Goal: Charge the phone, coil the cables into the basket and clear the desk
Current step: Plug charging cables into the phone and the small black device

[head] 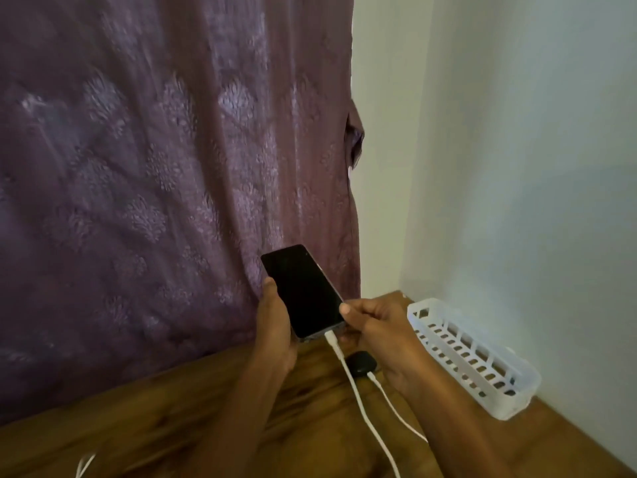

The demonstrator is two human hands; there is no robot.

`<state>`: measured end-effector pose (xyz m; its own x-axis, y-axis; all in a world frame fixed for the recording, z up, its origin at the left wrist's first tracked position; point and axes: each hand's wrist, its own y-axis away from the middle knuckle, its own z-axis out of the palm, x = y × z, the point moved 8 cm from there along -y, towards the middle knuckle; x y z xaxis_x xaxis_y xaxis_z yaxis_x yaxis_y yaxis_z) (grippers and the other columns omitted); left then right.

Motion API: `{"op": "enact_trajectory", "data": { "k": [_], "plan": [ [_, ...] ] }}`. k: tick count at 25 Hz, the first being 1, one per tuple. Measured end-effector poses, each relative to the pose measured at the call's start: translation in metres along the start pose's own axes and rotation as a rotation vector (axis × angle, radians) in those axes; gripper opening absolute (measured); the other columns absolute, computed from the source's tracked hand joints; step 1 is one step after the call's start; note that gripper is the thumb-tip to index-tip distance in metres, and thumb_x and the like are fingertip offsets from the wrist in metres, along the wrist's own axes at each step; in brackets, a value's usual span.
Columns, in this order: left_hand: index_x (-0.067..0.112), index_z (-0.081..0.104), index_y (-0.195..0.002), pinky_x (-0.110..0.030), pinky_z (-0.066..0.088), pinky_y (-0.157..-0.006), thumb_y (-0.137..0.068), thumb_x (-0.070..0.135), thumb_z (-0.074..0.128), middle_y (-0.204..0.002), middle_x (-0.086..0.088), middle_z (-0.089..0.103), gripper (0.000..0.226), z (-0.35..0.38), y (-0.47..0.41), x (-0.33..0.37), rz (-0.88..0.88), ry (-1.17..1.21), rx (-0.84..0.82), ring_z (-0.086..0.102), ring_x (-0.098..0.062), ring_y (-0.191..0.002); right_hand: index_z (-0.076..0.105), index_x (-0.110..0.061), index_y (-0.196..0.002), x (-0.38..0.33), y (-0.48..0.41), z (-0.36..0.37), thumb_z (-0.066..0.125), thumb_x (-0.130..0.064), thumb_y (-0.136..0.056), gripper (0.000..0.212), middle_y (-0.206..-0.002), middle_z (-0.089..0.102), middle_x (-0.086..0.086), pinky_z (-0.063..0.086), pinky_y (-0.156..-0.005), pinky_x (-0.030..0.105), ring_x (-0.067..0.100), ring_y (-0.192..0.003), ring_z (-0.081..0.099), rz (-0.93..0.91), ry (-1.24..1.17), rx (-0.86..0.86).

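Observation:
A black phone point(303, 291) with a dark screen is held above the wooden desk point(155, 419). My left hand point(275, 326) grips its left side. My right hand point(375, 326) holds its lower right corner, thumb on the edge. A white cable point(358, 395) is plugged into the phone's bottom end and runs down off the frame. A second white cable point(396, 408) leads to a small black case point(360, 363) on the desk under my right hand. A white slotted plastic basket point(472, 353) stands along the right wall, apparently with nothing in it.
A purple patterned curtain point(172, 184) hangs behind the desk. Pale walls point(517, 167) meet in the corner at right. Another bit of white cable point(84, 465) shows at the bottom left edge of the desk.

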<state>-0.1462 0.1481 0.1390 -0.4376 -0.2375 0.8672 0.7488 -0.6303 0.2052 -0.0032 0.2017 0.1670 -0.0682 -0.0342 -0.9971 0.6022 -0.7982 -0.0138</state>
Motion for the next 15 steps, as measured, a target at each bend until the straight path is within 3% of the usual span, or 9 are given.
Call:
{"op": "enact_trajectory", "data": {
  "k": [3,5,8,11,15],
  "plan": [
    [0.008,0.054,-0.117,-0.041,0.05,-0.08,-0.096,0.039,0.034,-0.108,-0.009,0.061,0.042,-0.048,-0.009,-0.049,-0.147,-0.167,0.142,0.06,-0.029,-0.096,0.068,-0.006,-0.079,0.074,-0.001,0.005,0.057,-0.007,-0.088,0.015,-0.065,0.069,0.002,0.055,-0.061,0.024,0.009,-0.056,0.064,0.181,-0.116,-0.049],
    [0.007,0.055,-0.117,-0.044,0.048,-0.092,-0.096,0.031,0.036,-0.113,-0.009,0.06,0.037,-0.074,-0.015,-0.079,-0.187,-0.339,0.141,0.059,-0.031,-0.103,0.069,-0.004,-0.087,0.12,0.0,0.003,0.058,-0.005,-0.088,0.012,-0.075,0.071,0.005,0.055,-0.061,0.022,0.01,-0.064,0.068,0.281,-0.121,-0.005],
    [0.015,0.058,-0.117,-0.047,0.048,-0.093,-0.096,0.016,0.038,-0.11,-0.009,0.064,0.029,-0.105,-0.023,-0.116,-0.172,-0.48,0.141,0.061,-0.024,-0.096,0.067,0.001,-0.098,0.174,-0.001,0.0,0.059,-0.001,-0.086,0.014,-0.092,0.071,0.01,0.056,-0.061,0.02,0.016,-0.079,0.07,0.385,-0.087,0.067],
    [0.021,0.042,-0.135,-0.046,0.047,-0.095,-0.096,0.02,0.04,-0.132,-0.008,0.053,0.039,-0.126,-0.024,-0.139,-0.194,-0.686,0.142,0.057,-0.025,-0.109,0.065,0.003,-0.097,0.2,-0.003,-0.007,0.059,0.002,-0.085,0.014,-0.091,0.069,0.012,0.057,-0.06,0.021,0.018,-0.078,0.068,0.41,-0.015,0.096],
    [0.017,0.036,-0.139,-0.043,0.045,-0.097,-0.097,0.021,0.04,-0.138,-0.012,0.046,0.042,-0.139,-0.029,-0.158,-0.177,-0.921,0.154,0.052,-0.03,-0.117,0.068,-0.006,-0.101,0.223,-0.004,-0.009,0.063,-0.008,-0.084,0.018,-0.101,0.07,0.009,0.052,-0.078,0.028,0.017,-0.088,0.064,0.422,0.198,0.054]
  ]
}}
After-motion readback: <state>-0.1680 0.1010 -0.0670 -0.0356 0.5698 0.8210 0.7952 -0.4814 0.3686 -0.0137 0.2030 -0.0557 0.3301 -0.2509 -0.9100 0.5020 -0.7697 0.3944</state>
